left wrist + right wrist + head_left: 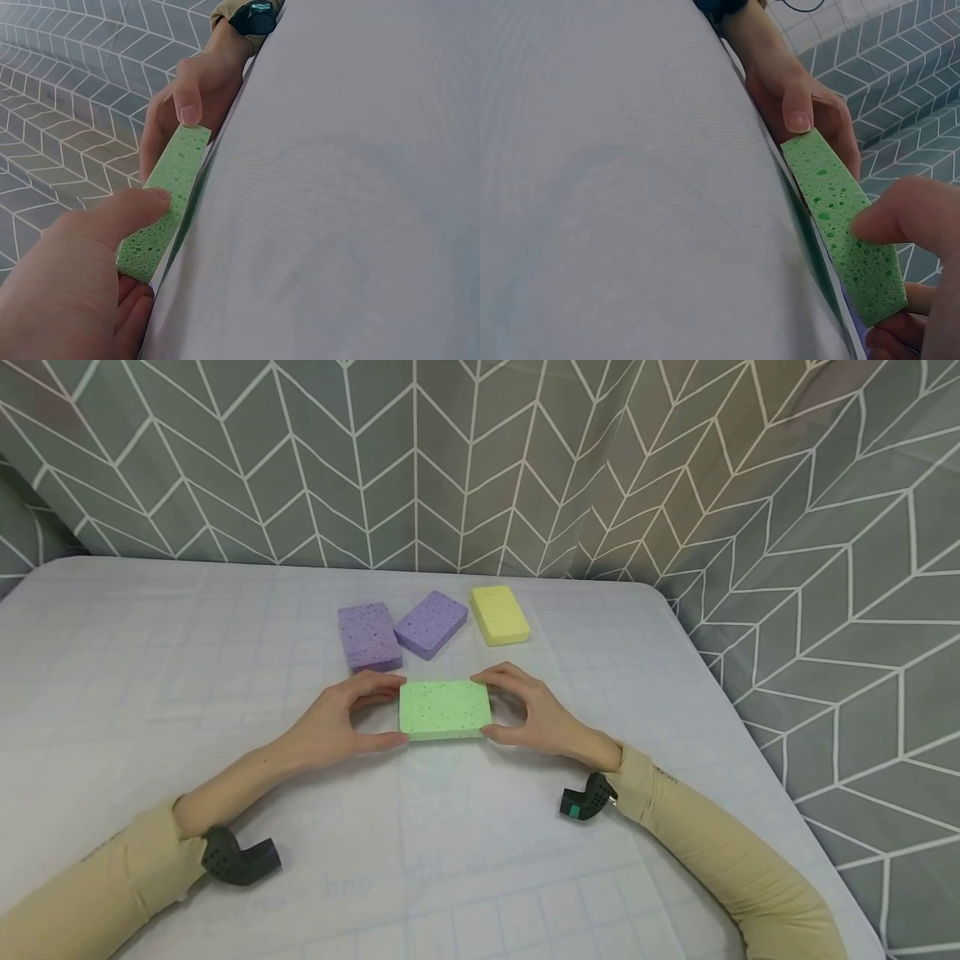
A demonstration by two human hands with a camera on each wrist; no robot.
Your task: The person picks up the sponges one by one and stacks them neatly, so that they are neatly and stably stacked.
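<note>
A light green sponge (445,708) with dark pores lies flat-side up between both hands. At its left end my left hand (337,718) pinches it, thumb on the near corner and fingers on the far corner. Mirroring that grip, my right hand (536,710) holds the right end. Both wrist views show the long porous side of the sponge (166,202) with a thumb pressed on it near each end. A greenish tint shows on the table just beneath; whether the sponge touches the table, I cannot tell.
Behind the green sponge lie a purple sponge (370,637), a second purple sponge (431,625) touching or nearly touching it, and a yellow sponge (500,616). A white cloth covers the table (187,652). Grey patterned curtains (450,460) hang along the back and right.
</note>
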